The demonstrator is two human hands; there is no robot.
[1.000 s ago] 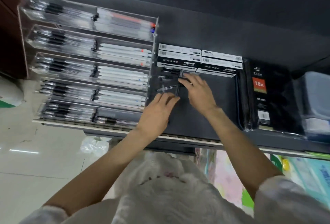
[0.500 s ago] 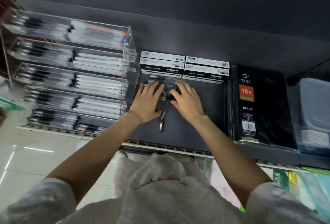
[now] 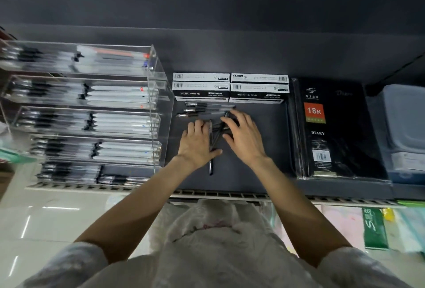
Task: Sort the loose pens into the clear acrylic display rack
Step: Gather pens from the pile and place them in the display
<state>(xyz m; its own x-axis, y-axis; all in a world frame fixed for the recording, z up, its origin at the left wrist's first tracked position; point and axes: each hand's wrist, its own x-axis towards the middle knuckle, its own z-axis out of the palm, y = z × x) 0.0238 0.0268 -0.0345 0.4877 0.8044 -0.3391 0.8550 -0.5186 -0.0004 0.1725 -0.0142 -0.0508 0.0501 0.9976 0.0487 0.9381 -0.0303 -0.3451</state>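
Both hands are working over the dark shelf [image 3: 248, 168], and I am reading their state from the head view. I am seeing the left hand [image 3: 197, 144] lying with fingers nearly straight, its fingertips resting against the gathered pens [image 3: 215, 133]. The right hand [image 3: 242, 137] is curling its fingers and thumb around the far end of that same bundle, gripping it. One pen of the bundle is projecting toward me past the left thumb.

I am judging these pens to be light, rigid and smooth-barrelled, so they are likely to roll and slide against each other. I am recommending a hold around the mid-barrel of the bundle, with both hands closing it from opposite sides to keep the pens parallel.

The gathered pens are lying between the two hands, touching both. Three more loose pens [image 3: 202, 110] are lying crosswise just beyond the fingertips, just in front of the pen boxes [image 3: 230, 87]. The clear acrylic rack [image 3: 164, 94] is standing to the left of the left hand, near but apart, its tiers already holding rows of pens.
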